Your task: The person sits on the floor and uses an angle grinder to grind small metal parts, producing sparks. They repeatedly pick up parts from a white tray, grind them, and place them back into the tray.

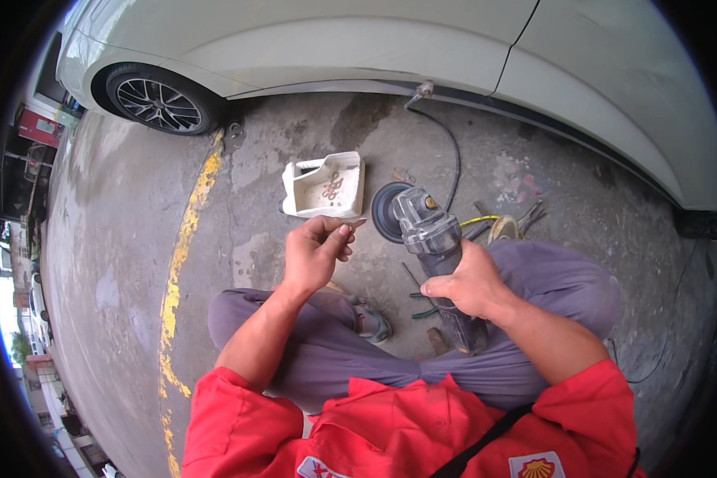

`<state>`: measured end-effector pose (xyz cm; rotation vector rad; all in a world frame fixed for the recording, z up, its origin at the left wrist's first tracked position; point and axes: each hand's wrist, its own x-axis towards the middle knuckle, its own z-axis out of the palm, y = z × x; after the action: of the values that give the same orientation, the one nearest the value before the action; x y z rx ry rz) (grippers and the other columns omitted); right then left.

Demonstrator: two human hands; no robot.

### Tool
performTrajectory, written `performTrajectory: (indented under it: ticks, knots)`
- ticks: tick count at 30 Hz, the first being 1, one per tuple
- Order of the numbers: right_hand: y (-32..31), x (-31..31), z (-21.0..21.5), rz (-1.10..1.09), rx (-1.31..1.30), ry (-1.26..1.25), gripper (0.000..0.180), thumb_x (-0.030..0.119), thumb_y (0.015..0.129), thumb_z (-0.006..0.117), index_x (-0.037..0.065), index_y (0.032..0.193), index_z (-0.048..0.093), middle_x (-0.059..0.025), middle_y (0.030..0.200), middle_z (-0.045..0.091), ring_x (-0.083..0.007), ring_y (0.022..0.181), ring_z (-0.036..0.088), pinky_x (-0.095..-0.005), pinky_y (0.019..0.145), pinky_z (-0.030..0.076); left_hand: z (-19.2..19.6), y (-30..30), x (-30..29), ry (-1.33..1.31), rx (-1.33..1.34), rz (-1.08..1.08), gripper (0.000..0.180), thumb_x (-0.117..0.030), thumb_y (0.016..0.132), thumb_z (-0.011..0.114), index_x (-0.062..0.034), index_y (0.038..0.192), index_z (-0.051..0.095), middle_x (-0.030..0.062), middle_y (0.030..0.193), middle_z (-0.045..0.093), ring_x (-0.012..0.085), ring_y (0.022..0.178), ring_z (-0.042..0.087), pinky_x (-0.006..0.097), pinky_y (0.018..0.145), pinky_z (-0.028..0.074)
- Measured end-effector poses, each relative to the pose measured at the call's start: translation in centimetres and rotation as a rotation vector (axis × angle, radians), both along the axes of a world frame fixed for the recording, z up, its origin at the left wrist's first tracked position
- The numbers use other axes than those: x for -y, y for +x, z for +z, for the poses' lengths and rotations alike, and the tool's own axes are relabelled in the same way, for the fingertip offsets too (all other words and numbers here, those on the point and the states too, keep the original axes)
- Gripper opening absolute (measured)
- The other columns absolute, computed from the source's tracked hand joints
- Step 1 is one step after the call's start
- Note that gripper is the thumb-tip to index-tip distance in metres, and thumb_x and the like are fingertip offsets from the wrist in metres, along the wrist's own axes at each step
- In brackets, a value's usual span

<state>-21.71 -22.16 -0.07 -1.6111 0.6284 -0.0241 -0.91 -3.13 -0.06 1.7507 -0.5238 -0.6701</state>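
1. Grinder [429, 231]: held above the floor between the knees, tail toward the lap, disc [386, 212] to the left.
2. Its body is wrapped by the right hand [476, 280], fingers clamped around the dark barrel, thumb laid across.
3. Handling, as judged: heavy, stiff, weight toward the metal head; dusty casing, possibly slick. Best gripped by the barrel, clear of the disc.
4. Small brownish piece [359, 224]: pinched between thumb and forefinger of the left hand [317, 251], just beside the disc; contact cannot be told. Judged light, hard and easily dropped; best held by the edge far from the disc.
5. Cut-open white jug [359, 179]: set on the floor beyond the left hand, reddish-brown rings [332, 188] scattered inside.
6. Concrete floor [263, 151]: stained, cracked, crossed by a worn yellow line [182, 247].
7. Beyond: a pale car [334, 48] is parked alongside.
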Motion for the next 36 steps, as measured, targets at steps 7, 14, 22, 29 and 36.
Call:
performTrajectory:
  ticks: [7, 14, 22, 29, 36]
  knots:
    - [0.1, -0.1, 0.7, 0.033, -0.021, -0.121, 0.055, 0.025, 0.066, 0.084, 0.0, 0.11, 0.064, -0.0165, 0.095, 0.072, -0.0313, 0.088, 0.07, -0.0396, 0.084, 0.054, 0.5, -0.2, 0.5, 0.049, -0.121, -0.006, 0.012, -0.008, 0.102, 0.065, 0.0035, 0.102, 0.068, 0.0071, 0.084, 0.071, 0.0096, 0.064, 0.062, 0.024, 0.058, 0.051]
    - [0.0, -0.1, -0.2, 0.005, -0.034, -0.091, 0.058, 0.026, 0.065, 0.085, 0.0, 0.111, 0.064, -0.0183, 0.099, 0.072, -0.033, 0.092, 0.07, -0.0404, 0.085, 0.054, 0.4, 0.4, -0.1, 0.034, -0.202, 0.034, 0.013, -0.007, 0.102, 0.064, 0.0045, 0.099, 0.068, 0.0074, 0.082, 0.071, 0.0097, 0.063, 0.062, 0.024, 0.057, 0.051]
    - [0.1, -0.2, 0.3, 0.006, -0.034, -0.099, 0.056, 0.025, 0.065, 0.085, 0.0, 0.11, 0.065, -0.0158, 0.093, 0.072, -0.0308, 0.086, 0.07, -0.039, 0.082, 0.054, 0.4, 0.9, -0.6, 0.047, -0.239, -0.027, 0.012, -0.011, 0.102, 0.066, 0.0006, 0.101, 0.068, 0.0064, 0.082, 0.071, 0.0089, 0.063, 0.061, 0.024, 0.056, 0.05]
    - [-0.3, 0.1, 0.0, -0.083, -0.022, -0.019, 0.051, 0.021, 0.065, 0.086, 0.0, 0.107, 0.065, -0.0129, 0.092, 0.071, -0.0263, 0.083, 0.069, -0.0378, 0.08, 0.054, 0.9, 0.2, -0.6, 0.019, -0.332, 0.002, 0.011, -0.014, 0.104, 0.064, -0.0032, 0.104, 0.066, 0.0036, 0.078, 0.068, 0.0084, 0.061, 0.06, 0.024, 0.055, 0.049]
    - [-0.2, 0.4, 0.1, -0.079, -0.004, -0.03, 0.05, 0.022, 0.065, 0.086, 0.001, 0.106, 0.065, -0.0123, 0.091, 0.071, -0.0253, 0.083, 0.068, -0.0371, 0.08, 0.054, 0.5, 0.5, -0.7, -0.11, -0.467, 0.086, 0.015, -0.014, 0.103, 0.065, -0.0029, 0.112, 0.07, 0.0051, 0.086, 0.07, 0.0096, 0.069, 0.063, 0.023, 0.06, 0.052]
